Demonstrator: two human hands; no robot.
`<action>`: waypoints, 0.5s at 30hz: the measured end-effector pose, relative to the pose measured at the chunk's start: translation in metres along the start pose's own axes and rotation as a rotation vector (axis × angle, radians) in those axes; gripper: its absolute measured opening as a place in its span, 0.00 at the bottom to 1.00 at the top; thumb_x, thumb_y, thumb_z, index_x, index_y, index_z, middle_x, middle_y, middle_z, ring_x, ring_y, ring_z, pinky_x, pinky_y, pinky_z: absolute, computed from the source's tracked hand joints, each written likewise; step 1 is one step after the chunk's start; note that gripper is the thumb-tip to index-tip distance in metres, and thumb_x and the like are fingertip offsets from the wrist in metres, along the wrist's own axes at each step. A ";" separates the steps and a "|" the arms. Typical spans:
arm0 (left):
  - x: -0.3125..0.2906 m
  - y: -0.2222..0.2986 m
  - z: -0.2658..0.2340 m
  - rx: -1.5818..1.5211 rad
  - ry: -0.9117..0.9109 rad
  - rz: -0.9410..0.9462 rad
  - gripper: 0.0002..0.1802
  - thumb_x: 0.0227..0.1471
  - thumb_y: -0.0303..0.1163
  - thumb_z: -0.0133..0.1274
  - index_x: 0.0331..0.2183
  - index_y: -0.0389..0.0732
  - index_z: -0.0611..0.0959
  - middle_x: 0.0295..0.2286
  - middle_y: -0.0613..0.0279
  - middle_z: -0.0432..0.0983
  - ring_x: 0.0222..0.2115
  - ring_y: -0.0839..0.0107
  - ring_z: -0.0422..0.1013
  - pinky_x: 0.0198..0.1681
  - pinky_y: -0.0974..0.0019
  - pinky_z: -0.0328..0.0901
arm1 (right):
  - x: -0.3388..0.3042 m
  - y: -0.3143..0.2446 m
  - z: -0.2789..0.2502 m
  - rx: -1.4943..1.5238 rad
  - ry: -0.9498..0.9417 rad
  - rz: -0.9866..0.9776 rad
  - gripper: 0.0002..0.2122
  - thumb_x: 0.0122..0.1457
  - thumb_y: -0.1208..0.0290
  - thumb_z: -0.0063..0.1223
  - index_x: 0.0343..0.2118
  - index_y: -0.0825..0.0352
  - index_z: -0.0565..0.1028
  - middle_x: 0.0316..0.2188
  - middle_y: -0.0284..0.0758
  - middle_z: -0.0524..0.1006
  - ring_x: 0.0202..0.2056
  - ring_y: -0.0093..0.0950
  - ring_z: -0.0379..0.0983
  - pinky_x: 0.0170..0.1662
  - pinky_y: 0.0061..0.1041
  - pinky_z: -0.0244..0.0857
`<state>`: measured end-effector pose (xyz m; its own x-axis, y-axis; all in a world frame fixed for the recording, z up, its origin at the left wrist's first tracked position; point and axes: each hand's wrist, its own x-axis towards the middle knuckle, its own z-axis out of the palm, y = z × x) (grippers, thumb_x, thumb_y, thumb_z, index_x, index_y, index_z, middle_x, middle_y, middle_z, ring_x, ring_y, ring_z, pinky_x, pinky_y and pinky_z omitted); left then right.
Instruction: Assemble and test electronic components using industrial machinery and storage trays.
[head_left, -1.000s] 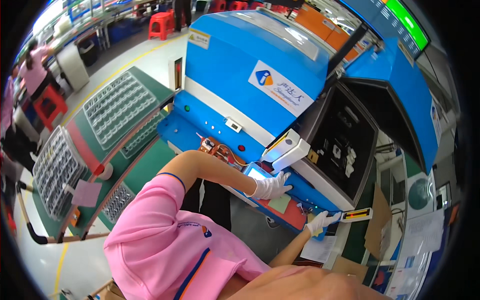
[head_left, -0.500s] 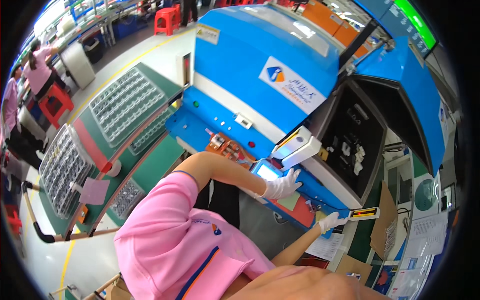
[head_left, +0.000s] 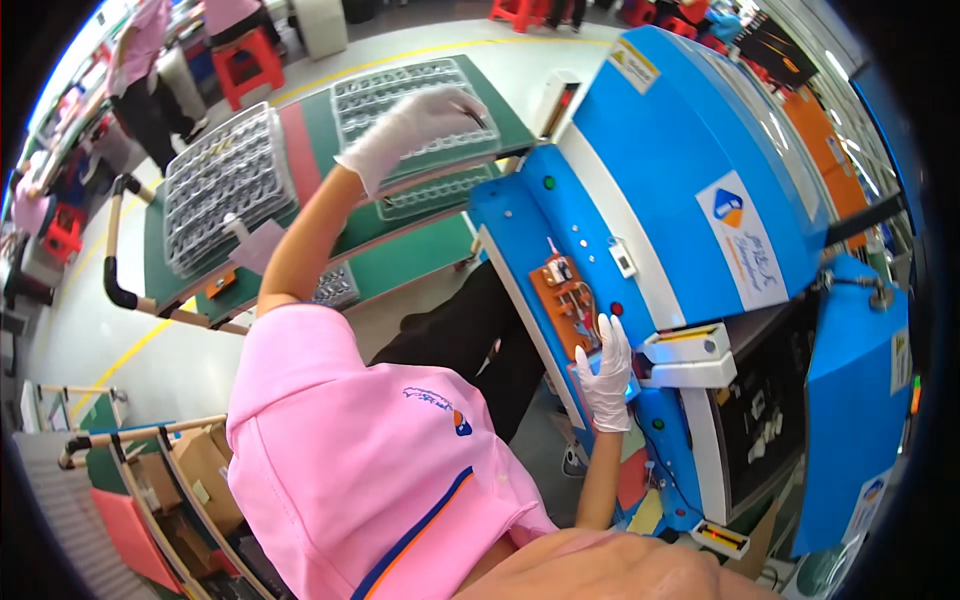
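Observation:
My left hand [head_left: 425, 122], in a white glove, is stretched out over a clear plastic tray [head_left: 358, 95] with rows of pockets on the green cart. Its fingers are pinched on a small dark part [head_left: 470, 113], whose exact kind is too small to tell. My right hand [head_left: 606, 378], also gloved, is raised with fingers spread in front of the blue machine's ledge. It partly covers a small lit screen [head_left: 632, 388] and appears to hold nothing. Just beyond its fingertips sits an orange fixture [head_left: 562, 302] with clamps.
A blue machine [head_left: 670, 200] with a white-edged opening stands at the right. Another pocketed tray [head_left: 225, 190], filled with small parts, lies on the cart's left side. A shelf rack with cardboard boxes [head_left: 205, 475] is at lower left. People in pink work beyond.
The view has turned left. My left hand has gone from the small screen to the tray and now pinches a dark part. My right hand has moved from the ledge's far end to the screen.

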<state>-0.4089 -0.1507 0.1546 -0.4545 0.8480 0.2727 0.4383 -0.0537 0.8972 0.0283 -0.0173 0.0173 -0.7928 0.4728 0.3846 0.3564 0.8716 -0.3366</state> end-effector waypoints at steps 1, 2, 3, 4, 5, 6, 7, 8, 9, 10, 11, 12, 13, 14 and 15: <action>0.007 -0.019 -0.024 0.109 0.093 -0.046 0.13 0.55 0.31 0.59 0.44 0.43 0.83 0.36 0.67 0.81 0.41 0.78 0.73 0.47 0.70 0.68 | 0.008 0.000 0.001 -0.042 -0.051 -0.025 0.28 0.59 0.69 0.59 0.62 0.65 0.65 0.60 0.43 0.68 0.62 0.43 0.62 0.65 0.38 0.57; 0.015 -0.032 -0.046 0.307 0.142 -0.110 0.13 0.55 0.31 0.58 0.44 0.44 0.82 0.34 0.64 0.80 0.38 0.75 0.74 0.44 0.67 0.68 | 0.016 -0.002 -0.002 -0.040 -0.111 -0.021 0.26 0.59 0.67 0.60 0.61 0.63 0.67 0.59 0.43 0.68 0.62 0.43 0.62 0.65 0.38 0.56; 0.025 -0.046 -0.066 0.502 0.185 -0.174 0.12 0.56 0.30 0.56 0.44 0.46 0.80 0.33 0.62 0.80 0.36 0.72 0.75 0.41 0.64 0.68 | 0.018 0.003 0.001 0.010 -0.110 -0.011 0.25 0.60 0.67 0.60 0.60 0.63 0.68 0.59 0.43 0.68 0.61 0.43 0.62 0.65 0.38 0.56; 0.033 -0.066 -0.088 0.513 0.196 -0.182 0.12 0.56 0.30 0.56 0.44 0.46 0.80 0.33 0.62 0.80 0.36 0.72 0.75 0.41 0.64 0.68 | 0.022 0.006 0.003 0.061 -0.111 -0.005 0.24 0.60 0.67 0.60 0.59 0.62 0.69 0.60 0.43 0.68 0.61 0.42 0.63 0.65 0.39 0.56; 0.042 -0.089 -0.108 0.669 0.176 -0.083 0.12 0.56 0.30 0.55 0.44 0.46 0.79 0.32 0.59 0.80 0.35 0.67 0.75 0.40 0.62 0.68 | 0.025 0.007 0.005 0.084 -0.087 0.022 0.21 0.59 0.66 0.61 0.55 0.63 0.73 0.58 0.43 0.70 0.60 0.42 0.65 0.64 0.39 0.58; 0.045 -0.109 -0.130 0.831 0.160 0.010 0.12 0.57 0.30 0.54 0.44 0.47 0.78 0.31 0.56 0.79 0.33 0.62 0.75 0.39 0.59 0.68 | 0.029 0.009 0.009 0.111 -0.063 0.021 0.20 0.59 0.67 0.61 0.53 0.64 0.75 0.57 0.43 0.71 0.59 0.42 0.66 0.63 0.39 0.59; 0.049 -0.129 -0.151 0.867 0.111 0.050 0.12 0.57 0.31 0.54 0.44 0.47 0.77 0.33 0.52 0.79 0.35 0.54 0.75 0.41 0.58 0.68 | 0.032 0.012 0.013 0.139 -0.040 0.022 0.18 0.58 0.67 0.62 0.51 0.65 0.76 0.56 0.44 0.72 0.58 0.42 0.67 0.63 0.40 0.60; 0.055 -0.139 -0.154 0.871 0.107 0.047 0.12 0.57 0.31 0.54 0.44 0.47 0.77 0.33 0.52 0.79 0.35 0.54 0.75 0.41 0.58 0.68 | 0.031 0.015 0.014 0.144 -0.041 0.024 0.18 0.58 0.67 0.62 0.51 0.65 0.76 0.56 0.44 0.72 0.58 0.42 0.67 0.63 0.40 0.60; 0.060 -0.148 -0.156 0.887 0.091 0.037 0.11 0.56 0.33 0.54 0.43 0.47 0.78 0.33 0.51 0.80 0.36 0.51 0.76 0.41 0.55 0.69 | 0.029 0.017 0.016 0.140 0.007 0.036 0.16 0.58 0.69 0.62 0.49 0.65 0.78 0.54 0.44 0.74 0.56 0.42 0.69 0.61 0.39 0.62; 0.068 -0.150 -0.152 0.898 0.069 0.033 0.10 0.56 0.34 0.53 0.42 0.48 0.80 0.34 0.51 0.80 0.37 0.48 0.76 0.42 0.53 0.70 | 0.026 0.019 0.016 0.130 0.058 0.056 0.14 0.58 0.72 0.61 0.47 0.66 0.79 0.52 0.44 0.75 0.55 0.42 0.71 0.59 0.38 0.65; 0.074 -0.153 -0.146 0.876 0.046 0.059 0.09 0.55 0.32 0.54 0.40 0.47 0.80 0.34 0.51 0.80 0.37 0.50 0.76 0.43 0.55 0.69 | 0.023 0.022 0.016 0.123 0.092 0.074 0.12 0.58 0.73 0.60 0.45 0.66 0.79 0.50 0.43 0.77 0.53 0.41 0.72 0.57 0.37 0.67; 0.077 -0.156 -0.146 0.867 0.016 0.059 0.09 0.54 0.30 0.53 0.39 0.46 0.80 0.34 0.51 0.80 0.37 0.52 0.76 0.43 0.56 0.69 | 0.023 0.023 0.017 0.118 0.107 0.084 0.11 0.58 0.74 0.60 0.44 0.66 0.80 0.49 0.43 0.77 0.52 0.41 0.73 0.57 0.37 0.67; 0.079 -0.160 -0.146 0.857 -0.015 0.059 0.09 0.54 0.29 0.53 0.39 0.46 0.81 0.35 0.51 0.80 0.38 0.53 0.76 0.43 0.57 0.69 | 0.023 0.024 0.018 0.113 0.122 0.093 0.10 0.59 0.75 0.59 0.43 0.66 0.80 0.48 0.43 0.78 0.51 0.40 0.73 0.56 0.37 0.68; 0.078 -0.164 -0.145 0.842 -0.002 0.053 0.09 0.52 0.25 0.53 0.38 0.44 0.82 0.35 0.53 0.80 0.38 0.56 0.75 0.44 0.58 0.69 | 0.024 0.025 0.019 0.112 0.143 0.106 0.09 0.59 0.75 0.58 0.42 0.66 0.80 0.46 0.42 0.79 0.50 0.39 0.74 0.56 0.36 0.69; 0.078 -0.167 -0.148 0.847 -0.002 0.048 0.09 0.52 0.25 0.53 0.38 0.44 0.82 0.35 0.53 0.80 0.38 0.56 0.75 0.44 0.58 0.69 | 0.023 0.026 0.020 0.119 0.141 0.105 0.09 0.59 0.75 0.58 0.42 0.66 0.80 0.46 0.42 0.79 0.50 0.39 0.74 0.56 0.36 0.69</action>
<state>-0.6323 -0.1531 0.0769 -0.4191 0.8560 0.3027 0.8905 0.3224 0.3210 0.0090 0.0136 0.0000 -0.6745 0.5809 0.4557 0.3659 0.7991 -0.4770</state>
